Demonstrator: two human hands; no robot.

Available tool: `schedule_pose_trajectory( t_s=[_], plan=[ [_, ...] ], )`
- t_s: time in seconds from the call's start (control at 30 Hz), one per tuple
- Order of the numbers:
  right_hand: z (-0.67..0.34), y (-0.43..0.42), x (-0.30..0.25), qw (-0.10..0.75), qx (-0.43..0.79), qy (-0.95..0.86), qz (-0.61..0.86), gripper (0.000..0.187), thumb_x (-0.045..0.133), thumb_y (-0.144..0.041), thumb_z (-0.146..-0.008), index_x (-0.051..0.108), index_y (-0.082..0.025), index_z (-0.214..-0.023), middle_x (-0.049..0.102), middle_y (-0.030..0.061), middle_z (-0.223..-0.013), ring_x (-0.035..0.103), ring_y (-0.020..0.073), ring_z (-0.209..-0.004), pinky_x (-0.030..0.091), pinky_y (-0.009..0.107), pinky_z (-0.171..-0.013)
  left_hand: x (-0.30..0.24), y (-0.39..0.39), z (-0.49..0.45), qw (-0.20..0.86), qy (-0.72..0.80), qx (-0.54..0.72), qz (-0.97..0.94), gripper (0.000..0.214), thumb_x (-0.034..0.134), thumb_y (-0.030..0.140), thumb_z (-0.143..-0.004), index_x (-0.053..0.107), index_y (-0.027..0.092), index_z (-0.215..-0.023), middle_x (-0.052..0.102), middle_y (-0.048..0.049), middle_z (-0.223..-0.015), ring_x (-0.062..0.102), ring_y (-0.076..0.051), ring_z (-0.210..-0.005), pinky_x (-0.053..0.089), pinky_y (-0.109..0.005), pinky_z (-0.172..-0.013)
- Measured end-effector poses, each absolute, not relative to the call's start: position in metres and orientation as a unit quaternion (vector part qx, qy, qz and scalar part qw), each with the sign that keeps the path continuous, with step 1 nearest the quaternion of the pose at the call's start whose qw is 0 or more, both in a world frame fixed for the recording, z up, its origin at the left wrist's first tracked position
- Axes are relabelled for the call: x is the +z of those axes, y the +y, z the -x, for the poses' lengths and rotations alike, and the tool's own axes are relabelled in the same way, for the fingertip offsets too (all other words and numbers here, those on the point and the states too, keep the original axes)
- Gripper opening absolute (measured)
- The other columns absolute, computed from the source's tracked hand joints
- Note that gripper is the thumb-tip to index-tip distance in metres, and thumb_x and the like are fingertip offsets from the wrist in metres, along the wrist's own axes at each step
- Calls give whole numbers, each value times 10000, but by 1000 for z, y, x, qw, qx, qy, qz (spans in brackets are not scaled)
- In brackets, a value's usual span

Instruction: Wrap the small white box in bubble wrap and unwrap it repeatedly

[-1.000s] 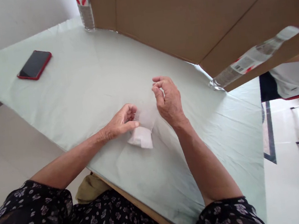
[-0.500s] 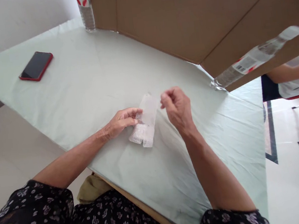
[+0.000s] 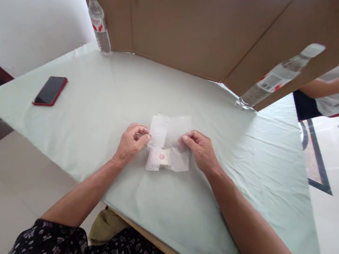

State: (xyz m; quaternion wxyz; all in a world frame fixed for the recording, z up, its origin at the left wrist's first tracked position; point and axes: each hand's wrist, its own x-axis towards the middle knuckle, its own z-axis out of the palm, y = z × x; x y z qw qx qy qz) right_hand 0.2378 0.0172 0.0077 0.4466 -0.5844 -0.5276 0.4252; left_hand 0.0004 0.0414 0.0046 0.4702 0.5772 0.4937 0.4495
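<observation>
A translucent whitish wrapping sheet [image 3: 178,127], bubble wrap by its look, lies spread on the table in front of me. On its near part is a small pale block-like thing [image 3: 162,158] with a round red mark; its exact kind I cannot make out. My left hand [image 3: 132,143] is closed, thumb and forefinger pinching the sheet's left edge. At the opposite side, my right hand [image 3: 201,148] grips the sheet's right edge between thumb and fingers.
A pale green cloth covers the table [image 3: 98,107]. A phone [image 3: 50,91] lies far left. Tall brown cardboard [image 3: 175,26] stands along the back, with an upright water bottle [image 3: 99,25] and a second bottle [image 3: 275,79] beside it. Another person's arm [image 3: 323,86] shows at right.
My right hand has come down onto the sheet and taken its right edge. The sheet has opened out to the right, showing the pale thing with the red mark. The view has shifted slightly.
</observation>
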Motion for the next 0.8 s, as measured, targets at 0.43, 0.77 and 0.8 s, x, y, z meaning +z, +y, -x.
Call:
schedule_pose_trajectory(
  t_s=[0.43, 0.77, 0.8],
  plan=[
    [-223, 14, 2, 502, 533, -440, 520, 337, 683, -548, -839, 560, -235, -829, 724, 10, -780, 656, 160, -648, 518, 290, -637, 10, 43, -5, 390, 552, 309, -669, 138, 534, 291, -721, 548, 191, -628, 543, 34, -591, 468, -113, -570, 362, -250, -555],
    [-255, 30, -5, 536, 292, -477, 632, 272, 658, -391, -784, 591, -220, -985, 664, 19, -865, 621, 166, -733, 531, 340, -702, 9, 55, 17, 197, 636, 340, -664, 102, 573, 201, -731, 642, 198, -806, 697, -30, -764, 607, -186, -712, 492, -320, -672],
    [-256, 27, 0, 539, 254, -494, 633, 298, 657, -395, -797, 598, -221, -1031, 680, 43, -957, 638, 178, -813, 538, 358, -757, 10, 53, 17, 182, 619, 385, -660, 141, 570, 205, -748, 649, 194, -864, 700, -30, -788, 614, -176, -710, 501, -311, -666]
  ],
)
